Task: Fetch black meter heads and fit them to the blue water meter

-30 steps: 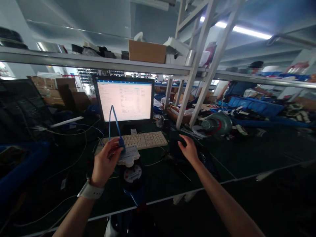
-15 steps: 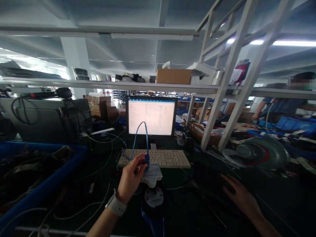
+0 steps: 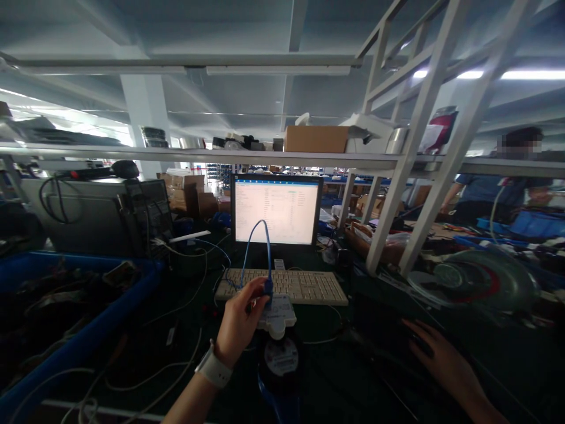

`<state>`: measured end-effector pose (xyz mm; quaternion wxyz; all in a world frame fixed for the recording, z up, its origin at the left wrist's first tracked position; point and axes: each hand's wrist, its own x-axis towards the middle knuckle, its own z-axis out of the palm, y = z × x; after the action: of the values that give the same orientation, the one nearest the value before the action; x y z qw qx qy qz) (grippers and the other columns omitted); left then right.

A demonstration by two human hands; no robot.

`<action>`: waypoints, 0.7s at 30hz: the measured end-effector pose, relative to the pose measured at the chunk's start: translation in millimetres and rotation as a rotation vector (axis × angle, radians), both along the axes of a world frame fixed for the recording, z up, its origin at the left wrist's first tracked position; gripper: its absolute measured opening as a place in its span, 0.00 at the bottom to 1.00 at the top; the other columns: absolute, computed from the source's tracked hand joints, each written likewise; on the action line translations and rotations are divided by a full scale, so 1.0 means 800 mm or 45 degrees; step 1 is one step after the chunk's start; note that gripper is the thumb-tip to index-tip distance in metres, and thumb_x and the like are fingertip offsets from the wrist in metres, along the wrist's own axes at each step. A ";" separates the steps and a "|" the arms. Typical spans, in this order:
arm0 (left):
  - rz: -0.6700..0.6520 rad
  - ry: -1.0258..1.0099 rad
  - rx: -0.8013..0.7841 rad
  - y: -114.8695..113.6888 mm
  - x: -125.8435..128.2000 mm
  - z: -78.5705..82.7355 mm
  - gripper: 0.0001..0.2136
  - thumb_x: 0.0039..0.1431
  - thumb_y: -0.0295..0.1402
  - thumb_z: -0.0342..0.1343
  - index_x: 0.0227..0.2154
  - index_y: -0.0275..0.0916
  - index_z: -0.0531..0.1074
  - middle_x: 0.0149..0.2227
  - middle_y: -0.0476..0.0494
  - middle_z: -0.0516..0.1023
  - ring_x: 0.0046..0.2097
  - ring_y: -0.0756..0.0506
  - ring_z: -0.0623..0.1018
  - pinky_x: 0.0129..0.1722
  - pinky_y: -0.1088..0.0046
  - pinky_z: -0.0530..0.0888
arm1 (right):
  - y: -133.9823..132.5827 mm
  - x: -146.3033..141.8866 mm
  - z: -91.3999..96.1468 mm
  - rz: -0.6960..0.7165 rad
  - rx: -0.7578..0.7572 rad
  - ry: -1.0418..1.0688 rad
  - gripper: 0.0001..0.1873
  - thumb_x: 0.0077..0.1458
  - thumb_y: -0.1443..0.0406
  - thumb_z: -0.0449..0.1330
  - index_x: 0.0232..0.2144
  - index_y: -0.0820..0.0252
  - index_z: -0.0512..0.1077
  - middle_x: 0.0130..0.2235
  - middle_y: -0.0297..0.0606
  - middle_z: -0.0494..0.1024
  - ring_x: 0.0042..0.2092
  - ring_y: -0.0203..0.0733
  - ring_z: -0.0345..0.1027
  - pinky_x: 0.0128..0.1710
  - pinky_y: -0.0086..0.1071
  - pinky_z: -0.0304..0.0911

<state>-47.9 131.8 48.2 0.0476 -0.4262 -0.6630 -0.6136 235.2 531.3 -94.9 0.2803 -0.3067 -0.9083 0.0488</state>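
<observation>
My left hand [image 3: 241,321], with a pale watch on its wrist, pinches the blue plug [image 3: 268,288] of a looped blue cable [image 3: 263,221]. The plug stands upright at the left part of a small white device [image 3: 282,312]; whether it is fully seated there is hidden by my fingers. Just below the device is a round black unit [image 3: 281,356] with a grey label and a blue lower part. On the right, my right hand [image 3: 444,359] rests over a dark computer mouse [image 3: 421,344], its fingers lying along it.
A beige keyboard [image 3: 313,287] lies behind the device, before a lit monitor [image 3: 276,212]. At the left stands a blue bin [image 3: 132,315] of dark parts. Loose cables cross the table. Frame posts [image 3: 399,206] and a clear round object [image 3: 477,280] are at right, with a person [image 3: 485,194] beyond.
The camera has turned slightly left, shifting everything a little rightward. Both hands keep their holds. In the background, the person has moved left relative to the posts.
</observation>
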 end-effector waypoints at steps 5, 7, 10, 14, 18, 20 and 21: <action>-0.011 -0.005 0.008 -0.001 0.002 0.001 0.14 0.58 0.33 0.54 0.48 0.44 0.70 0.41 0.48 0.78 0.43 0.48 0.78 0.44 0.74 0.74 | 0.009 0.002 -0.007 0.046 0.047 0.029 0.29 0.54 0.50 0.48 0.52 0.55 0.70 0.54 0.46 0.70 0.52 0.54 0.68 0.49 0.48 0.68; 0.006 0.001 0.012 -0.001 0.002 0.002 0.14 0.58 0.32 0.54 0.48 0.44 0.70 0.40 0.48 0.78 0.43 0.48 0.78 0.43 0.74 0.74 | 0.008 0.001 -0.005 0.043 0.052 0.029 0.29 0.53 0.49 0.48 0.52 0.55 0.70 0.54 0.46 0.71 0.52 0.54 0.68 0.49 0.48 0.68; 0.003 -0.002 0.009 -0.001 0.001 0.002 0.14 0.58 0.32 0.54 0.48 0.44 0.70 0.40 0.48 0.78 0.43 0.48 0.78 0.43 0.75 0.75 | 0.004 0.000 -0.001 0.021 0.044 0.029 0.30 0.53 0.49 0.47 0.51 0.56 0.71 0.53 0.47 0.71 0.51 0.55 0.68 0.49 0.48 0.69; -0.006 0.006 0.011 0.000 0.001 0.002 0.14 0.58 0.32 0.54 0.48 0.46 0.70 0.40 0.49 0.78 0.43 0.49 0.78 0.43 0.76 0.74 | 0.002 -0.001 0.001 0.051 0.034 0.042 0.30 0.53 0.49 0.48 0.51 0.56 0.71 0.53 0.47 0.71 0.51 0.55 0.69 0.49 0.48 0.69; -0.007 0.016 0.029 0.001 0.001 0.002 0.14 0.58 0.31 0.54 0.47 0.46 0.70 0.40 0.50 0.78 0.43 0.49 0.78 0.43 0.77 0.74 | 0.007 0.000 -0.003 0.052 0.028 0.056 0.30 0.52 0.48 0.48 0.51 0.56 0.71 0.53 0.48 0.71 0.51 0.56 0.69 0.49 0.49 0.68; -0.006 0.015 0.031 0.001 0.001 0.002 0.14 0.58 0.31 0.55 0.47 0.46 0.70 0.39 0.50 0.78 0.42 0.50 0.78 0.42 0.77 0.74 | 0.010 0.000 -0.006 0.050 0.022 0.045 0.30 0.53 0.48 0.48 0.52 0.55 0.71 0.53 0.48 0.71 0.52 0.55 0.68 0.49 0.49 0.68; -0.003 0.016 0.030 0.001 0.001 0.002 0.14 0.58 0.31 0.55 0.47 0.46 0.70 0.39 0.50 0.78 0.42 0.50 0.78 0.42 0.77 0.74 | 0.012 0.000 -0.008 0.049 0.020 0.042 0.31 0.53 0.48 0.48 0.52 0.55 0.71 0.54 0.47 0.70 0.52 0.55 0.68 0.50 0.49 0.68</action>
<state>-47.0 132.5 49.7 0.0558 -0.4303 -0.6550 -0.6187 235.4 540.5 -100.9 0.2967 -0.2862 -0.9096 0.0518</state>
